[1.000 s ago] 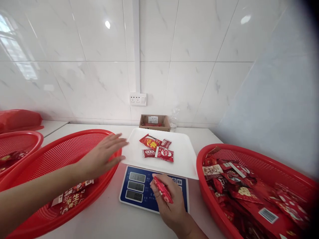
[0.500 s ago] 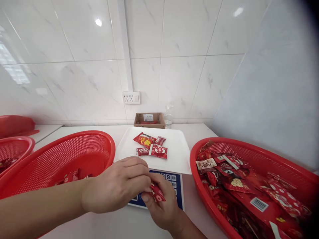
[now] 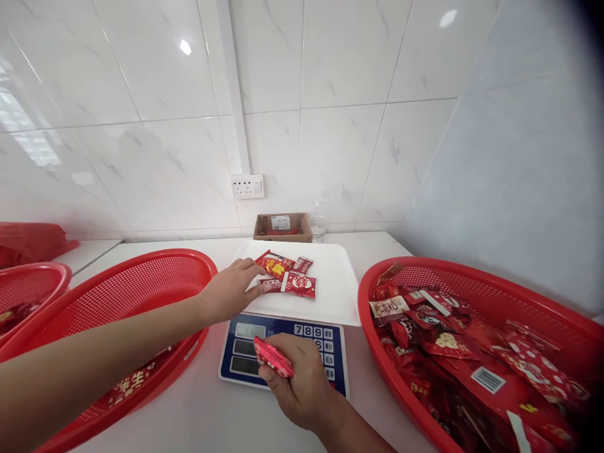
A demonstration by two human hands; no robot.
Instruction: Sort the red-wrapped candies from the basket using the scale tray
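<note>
The right basket (image 3: 472, 267) stands right of the scale (image 3: 283, 321); the left basket (image 3: 155, 267), left. The left hand (image 3: 231, 289), open, has left the right hand (image 3: 297, 377) for the scale's tray packets (image 3: 299, 284); the right pinches a red packet (image 3: 274, 357) over its keypad side.

red basket (image 3: 193, 267), white tray (image 3: 330, 305), blue scale (image 3: 278, 324)

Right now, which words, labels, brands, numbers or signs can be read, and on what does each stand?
"7 8 9": key row, blue scale
"6": key below
"累计": side key
"去皮": side key beneath
"生": packet, large left basket
Too small or blurred: scale displays, box label, barcode digits, most other packet print.
</note>
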